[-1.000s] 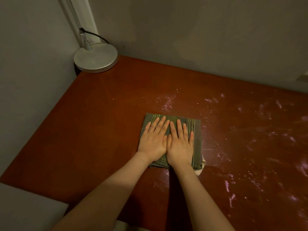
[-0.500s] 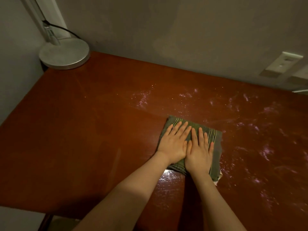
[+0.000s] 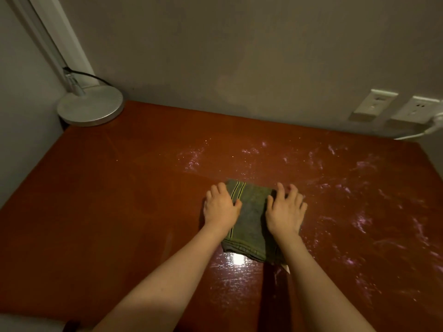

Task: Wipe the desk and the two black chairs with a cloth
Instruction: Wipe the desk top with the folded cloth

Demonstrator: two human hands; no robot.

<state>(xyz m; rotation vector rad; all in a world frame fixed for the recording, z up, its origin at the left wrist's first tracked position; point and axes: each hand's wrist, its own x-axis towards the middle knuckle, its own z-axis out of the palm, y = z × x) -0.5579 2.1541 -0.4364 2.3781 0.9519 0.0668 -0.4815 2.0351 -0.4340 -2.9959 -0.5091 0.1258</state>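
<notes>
I see the left hand [image 3: 221, 208] and right hand [image 3: 285, 210] grip a green cloth [image 3: 253, 212] on the streaked red-brown desk [image 3: 119, 212]; lamp base [image 3: 91, 109] far left, sockets [image 3: 376, 104] far right.

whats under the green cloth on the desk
Only the red desk shows around the cloth. A small white corner pokes out from under its near right edge; what it is cannot be told. Everything else beneath is covered.
</notes>
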